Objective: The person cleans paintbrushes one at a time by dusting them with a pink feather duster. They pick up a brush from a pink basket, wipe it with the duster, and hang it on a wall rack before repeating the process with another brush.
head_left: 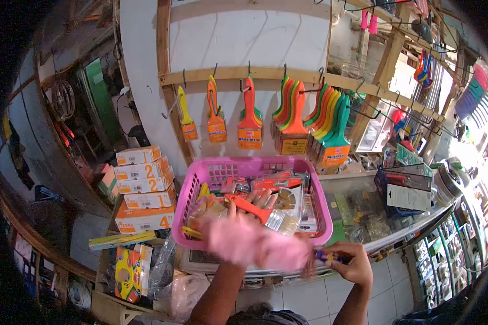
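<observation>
Blurred pink duster (271, 247) in right hand (354, 264); red-handled paintbrush (258, 211) in left hand (261, 200).

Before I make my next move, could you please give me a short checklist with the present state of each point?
1. Paintbrush held in left hand: ok.
2. Handle of the pink duster gripped by right hand: ok.
3. Duster head free of the left forearm: cannot tell; it is blurred and overlaps it in view.
4. Pink basket upright: ok.
5. Paintbrush bristles free of dust: cannot tell.
</observation>
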Demonstrator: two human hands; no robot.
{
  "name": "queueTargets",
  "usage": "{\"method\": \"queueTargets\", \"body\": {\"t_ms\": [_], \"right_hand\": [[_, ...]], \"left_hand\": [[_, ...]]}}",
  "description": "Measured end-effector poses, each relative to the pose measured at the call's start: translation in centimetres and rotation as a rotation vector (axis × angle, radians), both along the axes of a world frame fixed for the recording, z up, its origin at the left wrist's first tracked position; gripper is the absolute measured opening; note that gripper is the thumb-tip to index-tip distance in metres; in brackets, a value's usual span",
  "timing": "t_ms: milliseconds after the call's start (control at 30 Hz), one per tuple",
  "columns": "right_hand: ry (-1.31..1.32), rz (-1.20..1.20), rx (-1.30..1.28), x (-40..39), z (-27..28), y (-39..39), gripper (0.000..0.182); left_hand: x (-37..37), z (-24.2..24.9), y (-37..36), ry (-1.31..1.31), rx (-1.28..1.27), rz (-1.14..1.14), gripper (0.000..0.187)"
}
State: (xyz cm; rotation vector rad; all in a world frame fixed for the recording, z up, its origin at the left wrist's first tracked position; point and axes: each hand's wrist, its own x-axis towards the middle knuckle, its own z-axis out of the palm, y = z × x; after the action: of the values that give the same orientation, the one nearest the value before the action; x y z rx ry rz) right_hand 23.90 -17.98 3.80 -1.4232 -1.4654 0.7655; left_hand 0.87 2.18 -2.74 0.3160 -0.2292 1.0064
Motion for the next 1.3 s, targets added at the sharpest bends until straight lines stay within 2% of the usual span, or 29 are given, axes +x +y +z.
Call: {"method": "queueTargets", "body": {"t_ms": [67,133,167,233,267,367,400,467,500,600,633,667,700,767,800,900,1000,1033,1067,1100,1167,1233,1300], "right_hand": [[0.031,-0.193,0.024,-0.2,-0.2,0.7,0.024],[-0.005,-0.293,-0.048,0.0,-0.4,0.5,0.027],[-0.027,-0.195,-0.031,0.1,0.0,0.3,0.026],[-0.065,0.000,0.004,0.4,0.8,0.1,0.025],[0.027,0.001,0.011,0.5,0.2,0.2,0.023],[0.056,-0.293,-0.022,-0.1,0.6,0.7,0.022],[0.044,-0.329,-0.014,-0.5,0.7,0.6,0.022],[0.019,-0.114,0.019,0.1,0.3,0.1,0.021],[0.008,-0.010,0.038,0.6,0.1,-0.3,0.021],[-0.062,-0.107,0.041,2.1,0.0,-1.2,0.019],[0.057,-0.244,0.031,1.8,0.3,-1.4,0.015],[-0.010,-0.363,0.088,2.6,-0.5,-1.6,0.013],[-0.079,-0.481,0.151,4.0,-1.5,-1.7,0.012],[0.007,-0.617,0.252,6.2,-3.2,-2.3,0.010],[-0.078,-0.660,0.288,8.0,-4.4,-2.7,0.006],[0.054,-0.695,0.065,9.8,-5.7,-5.2,0.009],[-0.066,-0.723,0.005,11.1,-8.3,-6.7,0.009],[-0.106,-0.734,-0.019,11.3,-9.0,-6.9,0.010],[-0.200,-0.728,0.067,10.4,-8.9,-6.3,0.011],[-0.239,-0.796,0.013,9.4,-8.5,-5.7,0.013],[-0.362,-0.773,-0.042,8.8,-8.7,-4.7,0.015],[-0.267,-0.742,-0.087,9.1,-9.7,-3.7,0.018],[-0.388,-0.742,-0.033,8.8,-10.4,-2.8,0.021]], "left_hand": [[-0.6,3.5,-2.3,0.320,0.003,0.078,0.059],[-0.1,4.9,-2.4,0.255,-0.080,0.072,0.058],[-0.2,4.3,-2.3,0.254,-0.087,0.056,0.059],[0.4,0.8,0.4,0.067,0.240,-0.002,0.059],[0.3,-0.3,0.0,0.124,0.138,0.007,0.060],[-0.1,5.3,-2.8,0.283,-0.148,0.038,0.064],[-0.2,5.5,-3.1,0.297,-0.154,0.045,0.064],[0.1,2.6,-1.8,0.065,0.115,0.007,0.061],[0.4,2.1,-1.7,0.040,0.078,-0.001,0.060],[0.5,1.4,-1.0,0.061,0.054,-0.004,0.057],[0.1,3.4,-2.3,0.287,-0.027,0.126,0.057],[0.0,3.7,-2.3,0.288,-0.016,0.082,0.057],[0.1,4.3,-2.6,0.251,0.018,0.137,0.048],[0.1,4.5,-2.5,0.323,0.036,0.219,0.043],[0.1,4.5,-2.5,0.333,0.027,0.243,0.043],[0.2,4.7,-2.4,0.365,0.011,0.318,0.042],[0.1,5.1,-2.8,0.443,-0.002,0.425,0.039],[-0.1,5.3,-2.6,0.482,0.045,0.465,0.038],[-0.5,5.4,-2.5,0.523,0.088,0.503,0.037],[-0.9,5.6,-2.3,0.563,0.134,0.542,0.036],[-1.2,6.8,-2.2,0.649,0.239,0.661,0.035],[-1.7,7.5,-2.1,0.733,0.353,0.788,0.035],[-1.8,8.5,-2.2,0.756,0.354,0.861,0.033]]}}
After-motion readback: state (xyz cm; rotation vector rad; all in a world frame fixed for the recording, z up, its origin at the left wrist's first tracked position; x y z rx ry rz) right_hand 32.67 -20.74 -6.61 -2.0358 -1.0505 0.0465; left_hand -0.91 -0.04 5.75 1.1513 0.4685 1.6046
